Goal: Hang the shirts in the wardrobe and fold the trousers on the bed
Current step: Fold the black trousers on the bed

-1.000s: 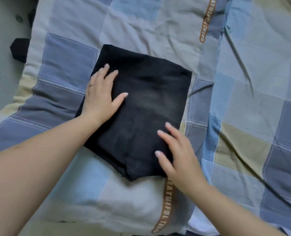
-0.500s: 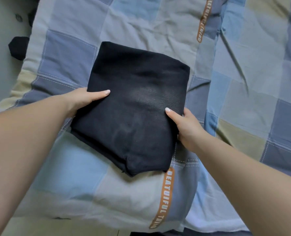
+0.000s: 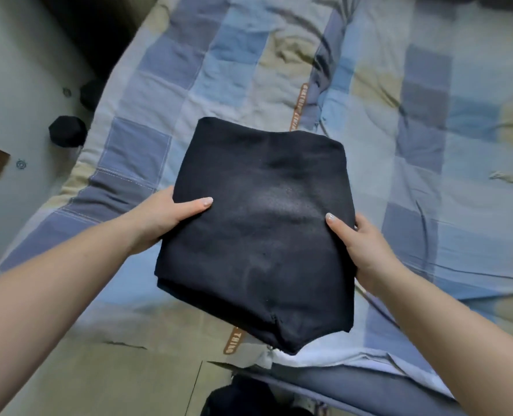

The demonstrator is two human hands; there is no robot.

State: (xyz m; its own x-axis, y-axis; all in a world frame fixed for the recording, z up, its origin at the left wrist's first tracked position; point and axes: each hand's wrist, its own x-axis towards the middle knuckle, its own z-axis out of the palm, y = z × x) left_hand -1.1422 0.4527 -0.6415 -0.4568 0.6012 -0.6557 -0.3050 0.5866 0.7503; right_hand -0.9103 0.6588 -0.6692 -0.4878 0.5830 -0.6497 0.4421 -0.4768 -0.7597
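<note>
The folded black trousers (image 3: 258, 229) are gripped at both side edges: the left hand (image 3: 162, 219) is clamped on the left edge with its thumb laid flat across the top and its fingers hidden beneath, and the right hand (image 3: 360, 247) is clamped likewise on the right edge, thumb on top, fingers tucked under the cloth. The square bundle is held in front of the person, over the near part of the bed, whose checked blue, grey and beige quilt (image 3: 429, 145) is rumpled. To the left, a pale floor (image 3: 15, 70) is seen, with a small dark object (image 3: 67, 130) lying on it beside the bed.
</note>
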